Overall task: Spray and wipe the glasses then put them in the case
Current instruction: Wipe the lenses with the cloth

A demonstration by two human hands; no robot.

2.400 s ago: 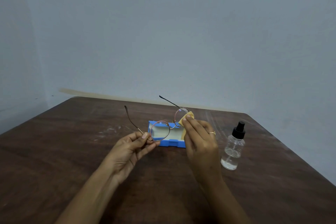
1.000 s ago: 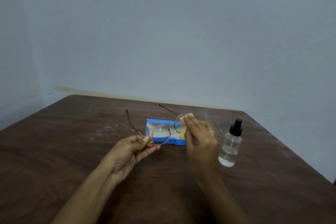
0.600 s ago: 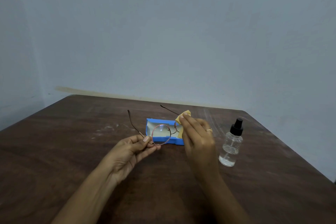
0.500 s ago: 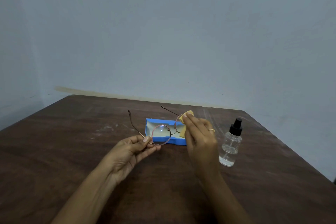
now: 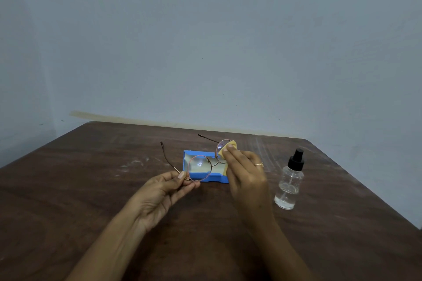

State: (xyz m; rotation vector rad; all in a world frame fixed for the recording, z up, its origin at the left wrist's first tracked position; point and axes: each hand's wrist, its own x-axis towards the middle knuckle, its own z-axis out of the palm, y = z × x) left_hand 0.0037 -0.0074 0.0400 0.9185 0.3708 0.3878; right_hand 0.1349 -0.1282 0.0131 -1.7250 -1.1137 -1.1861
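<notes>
One lens of the glasses (image 5: 199,168) at centre frame is rubbed again with yellow cloth (image 5: 229,145) pinched by right hand (image 5: 245,172); left hand (image 5: 164,191) grips frame; wiping judged unfinished, case (image 5: 206,177) unfilled.

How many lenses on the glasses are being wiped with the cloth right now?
1. The right hand presses the yellow cloth on the far lens. The near lens, by the left hand, is uncovered.
</notes>
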